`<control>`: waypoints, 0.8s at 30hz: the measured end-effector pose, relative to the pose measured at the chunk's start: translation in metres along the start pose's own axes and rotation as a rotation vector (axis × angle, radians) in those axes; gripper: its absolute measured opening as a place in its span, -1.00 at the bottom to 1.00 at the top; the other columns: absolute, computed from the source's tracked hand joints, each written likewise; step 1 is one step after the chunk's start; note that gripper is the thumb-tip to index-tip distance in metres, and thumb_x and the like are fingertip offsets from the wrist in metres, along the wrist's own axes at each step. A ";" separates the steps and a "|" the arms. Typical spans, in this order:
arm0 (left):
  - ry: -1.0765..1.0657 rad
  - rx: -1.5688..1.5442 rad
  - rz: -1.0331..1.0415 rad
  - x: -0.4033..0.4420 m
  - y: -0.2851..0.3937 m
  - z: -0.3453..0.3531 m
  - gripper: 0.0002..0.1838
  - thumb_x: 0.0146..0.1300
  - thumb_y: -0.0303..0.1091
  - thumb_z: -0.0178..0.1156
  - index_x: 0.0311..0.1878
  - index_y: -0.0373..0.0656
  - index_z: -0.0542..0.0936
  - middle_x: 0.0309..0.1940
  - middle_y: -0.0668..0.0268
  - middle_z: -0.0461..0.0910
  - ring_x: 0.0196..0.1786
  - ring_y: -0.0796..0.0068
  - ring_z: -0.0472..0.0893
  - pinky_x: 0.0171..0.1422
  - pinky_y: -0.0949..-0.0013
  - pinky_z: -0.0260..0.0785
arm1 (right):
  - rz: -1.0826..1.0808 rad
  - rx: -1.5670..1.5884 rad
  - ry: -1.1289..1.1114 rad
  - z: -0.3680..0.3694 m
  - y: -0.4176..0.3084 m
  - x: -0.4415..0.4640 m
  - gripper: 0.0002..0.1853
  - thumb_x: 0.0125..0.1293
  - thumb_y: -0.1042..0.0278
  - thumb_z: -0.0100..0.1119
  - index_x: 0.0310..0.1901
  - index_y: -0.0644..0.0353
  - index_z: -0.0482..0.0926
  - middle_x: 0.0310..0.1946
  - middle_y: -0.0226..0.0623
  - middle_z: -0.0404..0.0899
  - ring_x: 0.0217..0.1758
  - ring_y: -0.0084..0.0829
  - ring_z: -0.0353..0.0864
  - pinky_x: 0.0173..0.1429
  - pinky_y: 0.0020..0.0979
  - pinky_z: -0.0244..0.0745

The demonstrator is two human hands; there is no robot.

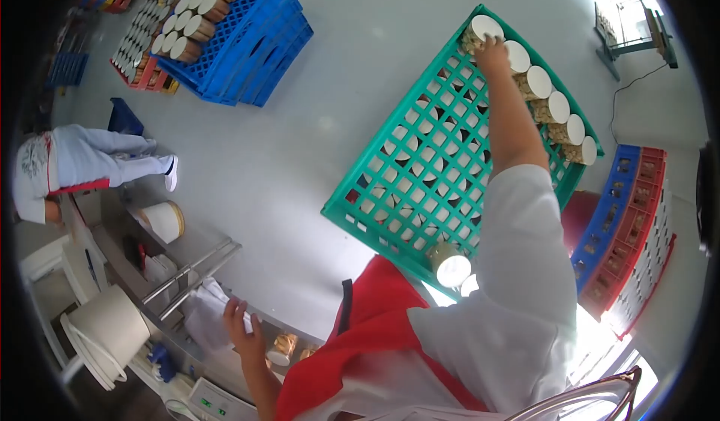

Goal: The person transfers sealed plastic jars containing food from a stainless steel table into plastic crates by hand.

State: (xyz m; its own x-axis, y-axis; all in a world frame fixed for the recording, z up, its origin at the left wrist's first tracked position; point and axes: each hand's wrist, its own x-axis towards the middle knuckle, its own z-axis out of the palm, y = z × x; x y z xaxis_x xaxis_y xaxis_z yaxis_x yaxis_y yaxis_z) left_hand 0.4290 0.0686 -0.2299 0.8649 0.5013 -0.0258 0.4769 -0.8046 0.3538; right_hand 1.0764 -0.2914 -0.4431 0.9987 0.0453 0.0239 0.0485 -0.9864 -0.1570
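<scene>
My right hand (492, 59) reaches to the far corner of a green plastic crate (420, 95). Its fingers are closed round the edge of a white-lidded jar (474, 40) of pale, chunky contents. From that corner a row of similar jars (534, 83) runs along the crate's side. Another jar (444, 260) stands at the near corner. Through the crate's grid I see more white lids in a layer below. My left hand (246, 331) is raised near the counter with its fingers apart and nothing in it, beside a white plastic bag (206, 316) and a jar of brown contents (283, 348).
Stacked blue crates (255, 46) hold brown-filled jars (196, 27) at the upper left. A person (90, 158) stands at the counter's far end. Blue and red crates (626, 218) are stacked at right. White buckets (109, 331) and a metal rail (187, 275) are at lower left.
</scene>
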 end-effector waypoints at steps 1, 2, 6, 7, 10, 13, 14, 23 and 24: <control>-0.066 -0.037 -0.013 0.012 0.001 0.015 -0.67 0.08 -0.57 0.10 -0.03 -0.23 0.49 0.04 0.01 0.42 0.14 0.02 0.40 0.21 0.11 0.25 | 0.025 -0.028 -0.011 0.000 0.004 0.012 -0.37 0.20 0.02 0.07 0.31 -0.13 0.18 0.36 -0.23 0.06 0.40 -0.10 0.05 0.29 0.02 0.20; -0.126 -0.077 -0.029 0.021 0.004 0.028 -0.66 0.06 -0.58 0.10 -0.03 -0.23 0.49 0.03 0.02 0.42 0.13 0.03 0.41 0.20 0.12 0.27 | 0.044 -0.056 -0.017 -0.002 0.005 0.024 -0.37 0.21 0.00 0.05 0.31 -0.14 0.17 0.37 -0.24 0.04 0.42 -0.12 -0.01 0.31 0.05 0.15; -0.281 -0.078 -0.064 0.049 0.016 0.068 -0.65 0.03 -0.57 0.16 -0.04 -0.18 0.50 0.01 0.08 0.45 0.10 0.05 0.44 0.17 0.18 0.32 | 0.070 -0.110 -0.033 0.021 0.003 0.055 -0.36 0.22 -0.03 0.03 0.33 -0.18 0.15 0.39 -0.25 0.00 0.46 -0.13 -0.10 0.34 0.15 0.01; -0.308 -0.091 -0.056 0.053 0.017 0.077 -0.65 0.03 -0.56 0.17 -0.04 -0.17 0.50 0.00 0.08 0.46 0.09 0.05 0.45 0.16 0.18 0.32 | 0.093 -0.139 -0.031 0.030 0.002 0.060 -0.35 0.21 -0.05 0.05 0.34 -0.23 0.13 0.38 -0.23 0.01 0.46 -0.09 -0.11 0.34 0.15 0.01; -0.360 -0.099 -0.022 0.064 0.017 0.092 -0.65 0.03 -0.55 0.19 -0.05 -0.16 0.50 -0.01 0.09 0.47 0.07 0.05 0.46 0.13 0.19 0.34 | 0.132 -0.157 -0.108 0.045 -0.001 0.054 -0.35 0.20 -0.04 0.07 0.33 -0.27 0.14 0.37 -0.22 0.03 0.45 -0.07 -0.07 0.31 0.19 0.00; -0.366 -0.089 0.005 0.075 0.032 0.092 -0.65 0.03 -0.55 0.20 -0.05 -0.15 0.50 -0.03 0.11 0.48 0.05 0.07 0.47 0.12 0.21 0.35 | -0.039 -0.199 0.161 0.084 0.015 0.029 -0.45 0.22 0.00 0.07 0.26 -0.24 0.25 0.27 -0.17 0.15 0.37 -0.08 0.08 0.26 0.24 0.01; -0.362 -0.089 -0.001 0.077 0.034 0.087 -0.65 0.03 -0.55 0.20 -0.04 -0.15 0.50 -0.03 0.11 0.48 0.05 0.07 0.48 0.12 0.21 0.35 | -0.105 -0.221 0.204 0.083 0.018 0.014 -0.47 0.22 0.01 0.07 0.24 -0.22 0.27 0.25 -0.15 0.18 0.35 -0.07 0.11 0.25 0.25 0.01; -0.339 -0.179 0.155 0.113 0.074 0.101 -0.44 -0.08 -0.48 0.31 0.08 -0.17 0.42 0.07 0.10 0.43 0.19 0.09 0.37 0.24 0.19 0.26 | -0.184 0.123 -0.313 0.012 -0.030 -0.085 -0.16 -0.27 -0.05 0.42 0.17 -0.11 0.34 0.17 -0.14 0.29 0.21 -0.02 0.29 0.08 0.03 0.38; -0.344 -0.208 0.179 0.126 0.084 0.109 -0.34 -0.13 -0.46 0.35 0.14 -0.17 0.37 0.11 0.10 0.40 0.23 0.11 0.33 0.27 0.19 0.23 | -0.314 0.349 -0.548 -0.018 -0.047 -0.096 -0.16 -0.33 -0.01 0.44 0.13 -0.01 0.40 0.09 -0.12 0.38 0.18 -0.07 0.34 0.07 -0.10 0.43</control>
State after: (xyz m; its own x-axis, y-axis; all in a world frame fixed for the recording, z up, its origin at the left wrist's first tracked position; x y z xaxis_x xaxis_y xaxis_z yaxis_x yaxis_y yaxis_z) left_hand 0.5953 0.0297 -0.3055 0.9495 0.1962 -0.2447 0.3037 -0.7699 0.5612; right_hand 0.9776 -0.2523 -0.4205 0.7967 0.4818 -0.3648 0.2457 -0.8097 -0.5329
